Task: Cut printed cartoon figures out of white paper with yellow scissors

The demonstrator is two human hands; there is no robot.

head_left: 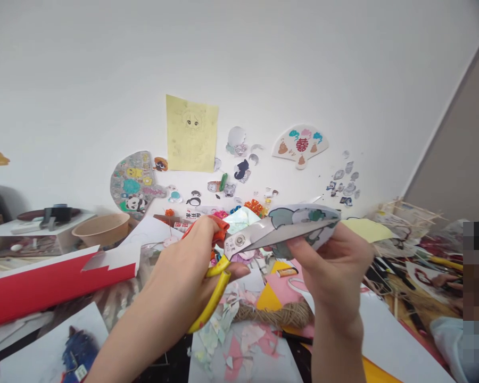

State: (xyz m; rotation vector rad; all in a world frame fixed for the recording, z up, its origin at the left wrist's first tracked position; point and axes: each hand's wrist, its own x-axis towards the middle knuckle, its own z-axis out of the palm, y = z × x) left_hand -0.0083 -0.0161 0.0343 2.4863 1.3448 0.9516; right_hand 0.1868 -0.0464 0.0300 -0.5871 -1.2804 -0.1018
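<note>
My left hand is closed round the handles of a pair of scissors, one loop yellow and the other red-orange. The metal blades point right and lie along a paper cutout printed with a grey-green figure. My right hand pinches the cutout at its right side, thumb close below the lower blade. Whether the blades are fully closed on the paper is hard to tell. Beneath the hands lie pink and pale green paper scraps and a hank of brown twine.
A red box and a brown bowl stand at left. A yellow drawing and decorated fans are on the wall behind. Pens and a stick frame lie at right, where another person's hand shows.
</note>
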